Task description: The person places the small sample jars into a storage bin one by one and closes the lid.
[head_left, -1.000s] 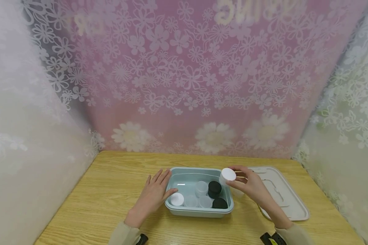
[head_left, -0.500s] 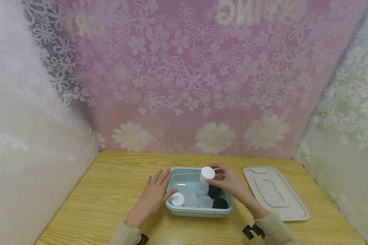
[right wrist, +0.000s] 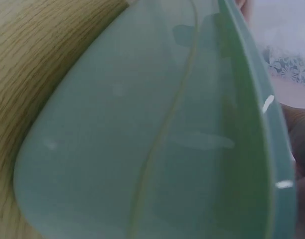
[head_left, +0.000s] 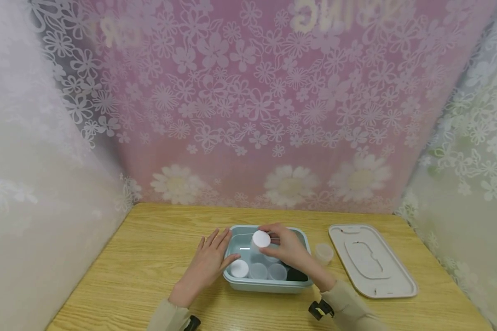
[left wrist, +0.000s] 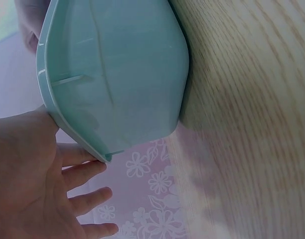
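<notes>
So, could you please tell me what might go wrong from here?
The white-lidded jar in the right hand could knock the clear jars along the tub's near side. The clear container on the table stands close to the tub, so the right arm might brush it. The left hand touches the tub with fingers spread, so a bump might shift it.

From my head, one camera looks forward and down, far enough to take in my left hand (head_left: 209,257), my right hand (head_left: 287,248), the blue tub (head_left: 269,287) and the flowered curtain (head_left: 248,138) behind. My left wrist's camera, turned sideways, looks closely at the tub's outer wall (left wrist: 127,69); my right wrist's one is even nearer. All three views share tub and wooden table (head_left: 149,266).
</notes>
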The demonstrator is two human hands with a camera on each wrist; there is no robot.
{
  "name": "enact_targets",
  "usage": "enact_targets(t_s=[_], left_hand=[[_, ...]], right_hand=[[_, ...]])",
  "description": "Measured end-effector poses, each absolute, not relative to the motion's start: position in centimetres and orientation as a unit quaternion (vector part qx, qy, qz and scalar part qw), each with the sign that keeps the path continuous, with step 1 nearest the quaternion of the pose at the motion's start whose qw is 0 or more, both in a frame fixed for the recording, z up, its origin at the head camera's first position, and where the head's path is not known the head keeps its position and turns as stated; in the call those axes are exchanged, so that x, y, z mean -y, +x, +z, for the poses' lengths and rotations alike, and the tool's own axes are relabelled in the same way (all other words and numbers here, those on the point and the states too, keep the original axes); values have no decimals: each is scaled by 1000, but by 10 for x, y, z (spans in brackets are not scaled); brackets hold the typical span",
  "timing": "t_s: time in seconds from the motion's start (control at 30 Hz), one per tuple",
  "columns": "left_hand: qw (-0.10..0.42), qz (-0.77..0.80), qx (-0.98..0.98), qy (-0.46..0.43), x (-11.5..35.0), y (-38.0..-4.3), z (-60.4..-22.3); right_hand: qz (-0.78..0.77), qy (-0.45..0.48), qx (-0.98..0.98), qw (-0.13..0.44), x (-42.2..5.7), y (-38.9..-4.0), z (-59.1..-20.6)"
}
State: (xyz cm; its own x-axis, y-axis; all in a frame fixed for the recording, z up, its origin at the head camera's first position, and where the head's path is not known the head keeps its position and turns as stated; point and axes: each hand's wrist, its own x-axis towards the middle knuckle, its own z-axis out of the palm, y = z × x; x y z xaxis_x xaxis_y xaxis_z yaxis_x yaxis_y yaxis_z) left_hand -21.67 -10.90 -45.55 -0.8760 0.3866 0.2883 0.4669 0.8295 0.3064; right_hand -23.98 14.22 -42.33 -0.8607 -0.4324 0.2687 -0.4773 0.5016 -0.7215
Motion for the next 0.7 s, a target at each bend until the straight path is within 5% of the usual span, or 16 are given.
enact_targets(t_s=[0.7], left_hand=[[117, -194, 946, -232, 110, -217, -457]], right_hand=[[240, 255, 936, 21, -111, -255, -438]])
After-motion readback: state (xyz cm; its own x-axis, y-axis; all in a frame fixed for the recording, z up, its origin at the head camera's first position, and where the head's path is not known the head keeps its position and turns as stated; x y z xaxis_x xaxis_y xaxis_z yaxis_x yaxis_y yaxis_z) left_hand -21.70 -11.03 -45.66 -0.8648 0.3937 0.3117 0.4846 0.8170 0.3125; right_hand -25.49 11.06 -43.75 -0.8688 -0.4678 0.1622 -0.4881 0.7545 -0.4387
